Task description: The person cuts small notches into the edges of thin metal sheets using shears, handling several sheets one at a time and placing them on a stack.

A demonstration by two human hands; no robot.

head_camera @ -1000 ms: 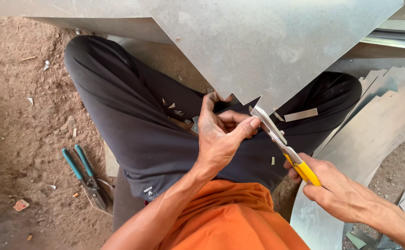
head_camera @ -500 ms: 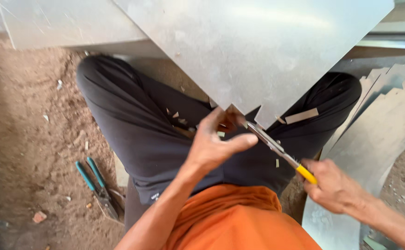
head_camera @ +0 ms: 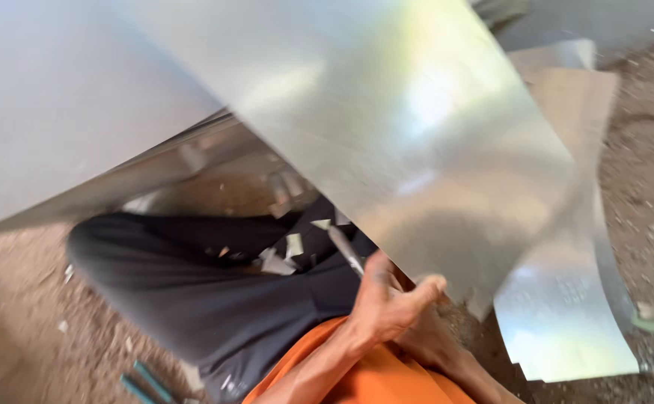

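- Low in the middle of the view, your left hand has its grip closed on the lower edge of the big metal sheet, thumb pointing right along that edge and fingers tucked under it.
- Just above that hand, the grey blade of the snips sticks up and to the left, close beside the sheet's edge; whether it is biting the metal is too blurred to tell.
- Your right hand lies mostly hidden behind the left one, so you cannot tell whether its grip is closed or on what.
- Small metal offcuts lie scattered on your dark trousers, so some trimming looks done; judging by its size, most of the sheet remains whole.
- Your left forearm rises from the orange shirt towards the sheet, wrist bent back, holding the sheet tilted over your lap.
- Farther out, a curved metal piece rests on the dirt floor at right, and a teal-handled tool lies at lower left.
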